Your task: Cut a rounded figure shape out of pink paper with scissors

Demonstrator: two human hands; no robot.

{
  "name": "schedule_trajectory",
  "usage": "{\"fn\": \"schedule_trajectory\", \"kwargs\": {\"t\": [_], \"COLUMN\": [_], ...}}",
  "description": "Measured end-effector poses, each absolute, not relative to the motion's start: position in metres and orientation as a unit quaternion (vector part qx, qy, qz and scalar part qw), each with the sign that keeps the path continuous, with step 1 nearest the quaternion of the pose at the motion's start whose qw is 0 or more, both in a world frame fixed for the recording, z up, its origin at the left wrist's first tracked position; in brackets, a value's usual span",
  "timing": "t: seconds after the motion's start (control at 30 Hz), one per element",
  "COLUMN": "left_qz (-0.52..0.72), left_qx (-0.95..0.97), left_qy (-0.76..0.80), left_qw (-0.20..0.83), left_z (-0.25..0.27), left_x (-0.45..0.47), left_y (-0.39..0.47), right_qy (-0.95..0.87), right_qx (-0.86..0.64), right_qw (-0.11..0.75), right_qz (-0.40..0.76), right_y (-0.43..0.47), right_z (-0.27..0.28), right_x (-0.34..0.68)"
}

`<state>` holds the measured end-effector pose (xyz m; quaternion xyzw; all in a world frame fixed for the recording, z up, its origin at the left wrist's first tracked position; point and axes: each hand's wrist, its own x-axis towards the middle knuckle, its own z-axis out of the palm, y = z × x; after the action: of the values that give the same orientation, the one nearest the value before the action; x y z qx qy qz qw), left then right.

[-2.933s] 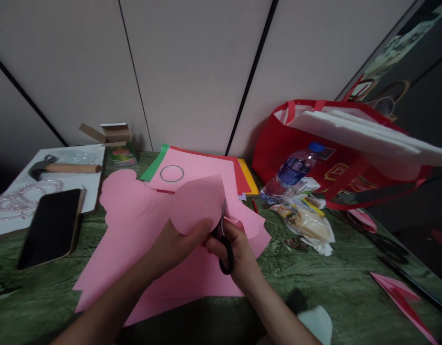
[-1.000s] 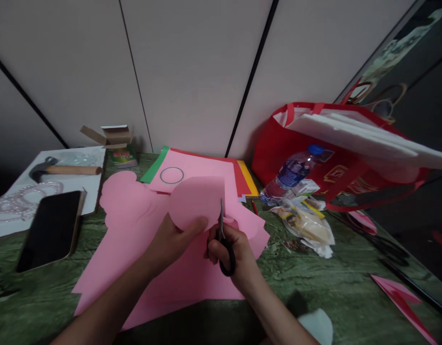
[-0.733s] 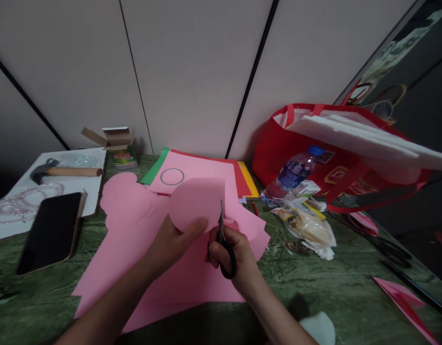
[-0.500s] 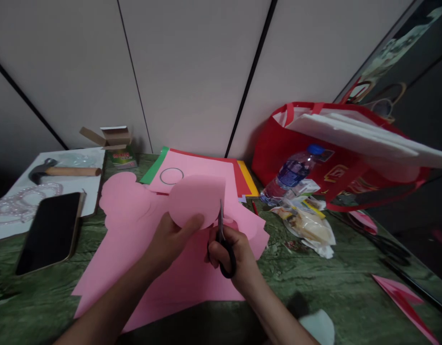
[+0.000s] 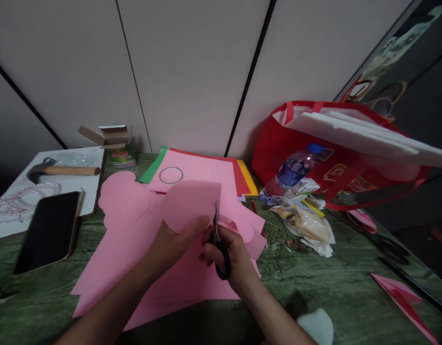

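Pinching the rounded pink paper piece point(image 5: 190, 203) between thumb and fingers, the left hand point(image 5: 170, 247) is holding it up above the big pink sheet point(image 5: 134, 249) that is lying on the green table point(image 5: 332, 287). Just beside it, the right hand point(image 5: 231, 256) is gripping a pair of scissors point(image 5: 219, 244), fingers curled through the black handle loop, with the blades pointing up along the right edge of the held piece; how far the blades are parted is hard to tell.

Behind the hands, a stack of coloured paper point(image 5: 206, 167) is lying flat with a thin metal ring point(image 5: 171, 175) resting on it. To the left, a dark phone point(image 5: 48, 230) is lying near the sheet's edge, partly over a white board point(image 5: 80, 184) that is carrying a hammer point(image 5: 62, 169) and a string of beads point(image 5: 16, 203); a small open box point(image 5: 111, 136) is sitting by the wall. To the right, a water bottle point(image 5: 292, 170) is leaning against a red bag point(image 5: 314, 143), with crumpled wrappers point(image 5: 307, 223) in front of it and a pink scrap point(image 5: 400, 297) well apart near the table's edge.
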<state>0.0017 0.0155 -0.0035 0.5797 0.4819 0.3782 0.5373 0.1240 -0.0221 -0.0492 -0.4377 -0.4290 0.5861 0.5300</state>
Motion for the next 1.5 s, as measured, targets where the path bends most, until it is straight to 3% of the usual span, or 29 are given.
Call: {"fn": "schedule_trajectory", "kwargs": {"t": [1.5], "left_qz": [0.338], "left_qx": [0.583], "left_qy": [0.494], "left_qw": [0.549], "left_z": [0.011], "left_x": [0.008], "left_y": [0.009], "right_qy": [-0.441], "right_qx": [-0.456], "right_qw": [0.527], "right_qz": [0.565], "right_y": [-0.020], "right_z": [-0.048], "right_x": [0.130]}}
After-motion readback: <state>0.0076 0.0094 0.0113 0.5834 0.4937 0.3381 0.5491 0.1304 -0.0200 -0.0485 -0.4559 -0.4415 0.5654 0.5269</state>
